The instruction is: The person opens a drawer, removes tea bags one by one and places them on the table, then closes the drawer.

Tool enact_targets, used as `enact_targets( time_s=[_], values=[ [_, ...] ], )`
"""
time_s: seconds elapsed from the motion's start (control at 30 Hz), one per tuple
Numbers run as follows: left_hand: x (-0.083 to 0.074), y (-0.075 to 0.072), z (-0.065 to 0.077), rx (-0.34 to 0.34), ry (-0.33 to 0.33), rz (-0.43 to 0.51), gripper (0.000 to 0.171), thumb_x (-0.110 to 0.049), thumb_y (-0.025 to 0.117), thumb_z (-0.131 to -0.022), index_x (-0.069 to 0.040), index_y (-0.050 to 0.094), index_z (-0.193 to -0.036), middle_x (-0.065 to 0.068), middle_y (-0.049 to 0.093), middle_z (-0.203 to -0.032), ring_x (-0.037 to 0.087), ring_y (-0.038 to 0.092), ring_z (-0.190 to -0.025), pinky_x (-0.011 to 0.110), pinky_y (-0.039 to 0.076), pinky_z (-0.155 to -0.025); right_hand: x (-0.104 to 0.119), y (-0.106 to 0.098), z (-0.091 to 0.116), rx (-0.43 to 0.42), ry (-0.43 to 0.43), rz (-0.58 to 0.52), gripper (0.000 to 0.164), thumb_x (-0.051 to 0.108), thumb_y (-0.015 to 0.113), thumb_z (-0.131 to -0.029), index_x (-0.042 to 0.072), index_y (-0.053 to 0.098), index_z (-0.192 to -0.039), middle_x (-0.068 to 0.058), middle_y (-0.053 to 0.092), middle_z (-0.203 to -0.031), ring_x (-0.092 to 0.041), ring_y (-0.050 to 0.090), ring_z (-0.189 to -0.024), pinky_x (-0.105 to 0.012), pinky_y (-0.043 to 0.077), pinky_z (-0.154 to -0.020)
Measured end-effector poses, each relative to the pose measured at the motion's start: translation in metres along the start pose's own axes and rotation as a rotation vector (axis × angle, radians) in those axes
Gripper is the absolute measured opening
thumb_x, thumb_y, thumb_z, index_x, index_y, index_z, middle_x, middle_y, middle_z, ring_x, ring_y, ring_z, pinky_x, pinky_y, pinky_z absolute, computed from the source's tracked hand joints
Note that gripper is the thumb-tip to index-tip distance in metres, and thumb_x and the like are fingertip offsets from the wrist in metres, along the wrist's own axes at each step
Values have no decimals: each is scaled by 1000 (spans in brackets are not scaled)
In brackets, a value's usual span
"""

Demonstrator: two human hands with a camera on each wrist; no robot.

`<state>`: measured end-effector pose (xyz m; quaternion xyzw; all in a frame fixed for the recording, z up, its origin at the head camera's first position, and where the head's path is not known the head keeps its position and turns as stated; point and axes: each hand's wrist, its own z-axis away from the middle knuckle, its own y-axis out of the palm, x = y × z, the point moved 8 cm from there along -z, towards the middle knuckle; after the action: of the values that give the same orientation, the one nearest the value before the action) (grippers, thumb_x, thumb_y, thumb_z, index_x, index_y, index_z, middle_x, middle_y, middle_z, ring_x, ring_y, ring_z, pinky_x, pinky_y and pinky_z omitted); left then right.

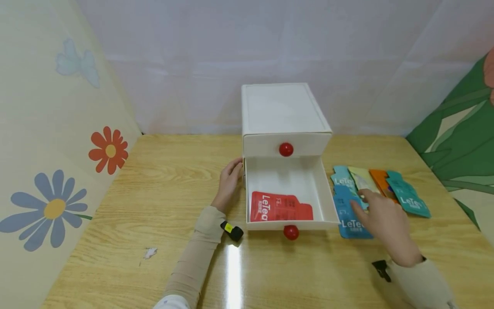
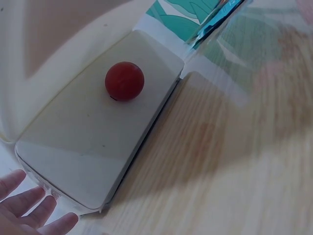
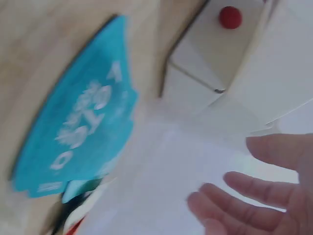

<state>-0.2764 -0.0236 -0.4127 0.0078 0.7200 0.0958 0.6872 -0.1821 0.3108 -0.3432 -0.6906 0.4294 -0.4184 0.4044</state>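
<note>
Beside me the person's left hand [image 1: 228, 184] reaches along the left wall of a white box [image 1: 283, 107], fingers extended and gripping nothing. The lower drawer [image 1: 283, 174] stands pulled out towards the person, its white floor showing behind a red packet [image 1: 279, 207] that lies flat near the front edge. The upper drawer [image 1: 260, 146] is shut. Off the open drawer's right edge, a blue packet [image 1: 349, 214] lies just beside the rim. Over it hangs the right hand [image 1: 390, 225], fingers apart and holding nothing; whether they touch the packet I can't tell. Beyond, light blue, pale green, orange and teal packets [image 1: 409, 195] overlap in a row. The wooden table [image 1: 154, 214] stretches wide leftward, giving the left arm room.
</note>
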Motion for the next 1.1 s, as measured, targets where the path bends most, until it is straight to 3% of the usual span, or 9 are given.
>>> enact_targets(
  time_s=[0.07,0.27,0.3,0.4,0.5,0.8,0.9,0.93,1.1],
  values=[
    [-1,0,-1,-1,1,9,32,-12,45,-96,5,52,-122,16,51,-125,23,48,-114,34,43,-93,8,-7,-3,-59,-30,-16,31,14,69,-78,-8,60,-98,-23,63,-79,-18,46,-41,-27,29,-31],
    [-2,0,-1,2,21,-18,32,-12,45,-95,5,52,-122,16,52,-124,22,48,-112,33,44,-92,33,-21,-8,-206,-131,-79,24,10,69,-76,-7,63,-92,-19,63,-73,-28,56,-53,-37,43,-39],
    [-2,1,-1,2,20,-15,32,-12,46,-95,5,52,-122,16,52,-124,22,49,-112,33,44,-92,37,-23,-9,-238,-167,-91,25,15,66,-81,-8,63,-91,-19,63,-72,-29,57,-56,-39,45,-41],
    [0,1,-2,2,8,18,32,-12,46,-95,5,52,-122,16,52,-125,24,49,-112,33,44,-92,52,-28,-11,-333,-295,-124,43,32,53,-91,-9,64,-86,-19,63,-73,-30,59,-59,-42,50,-46],
    [0,1,-2,-1,6,24,32,-11,46,-95,6,51,-122,17,51,-125,25,48,-113,33,44,-93,66,-32,-13,-405,-412,-155,62,45,36,-94,-8,65,-81,-18,64,-74,-27,59,-59,-39,51,-47],
    [-3,3,1,3,11,8,32,-10,45,-95,7,51,-122,19,50,-126,26,46,-116,34,43,-94,92,-34,-24,-444,-538,-232,60,44,39,-94,-6,67,-79,-16,64,-74,-24,59,-58,-35,51,-47],
    [-11,4,8,18,5,3,32,-9,44,-96,9,50,-122,20,49,-127,28,46,-116,35,43,-94,98,-31,-28,-406,-529,-258,57,43,40,-94,-6,67,-80,-15,65,-75,-22,58,-58,-32,51,-47],
    [-13,5,10,21,5,-12,32,-8,44,-95,9,49,-122,21,49,-127,29,46,-116,36,43,-94,100,-28,-29,-365,-515,-268,50,39,47,-93,-5,67,-82,-15,65,-77,-21,58,-58,-30,51,-47],
    [-19,4,14,19,6,-52,32,-9,44,-95,9,50,-122,20,49,-127,29,45,-117,37,44,-93,111,-5,-41,-48,-383,-264,26,17,72,-79,-2,66,-95,-12,65,-88,-20,59,-67,-27,53,-54]
  ],
)
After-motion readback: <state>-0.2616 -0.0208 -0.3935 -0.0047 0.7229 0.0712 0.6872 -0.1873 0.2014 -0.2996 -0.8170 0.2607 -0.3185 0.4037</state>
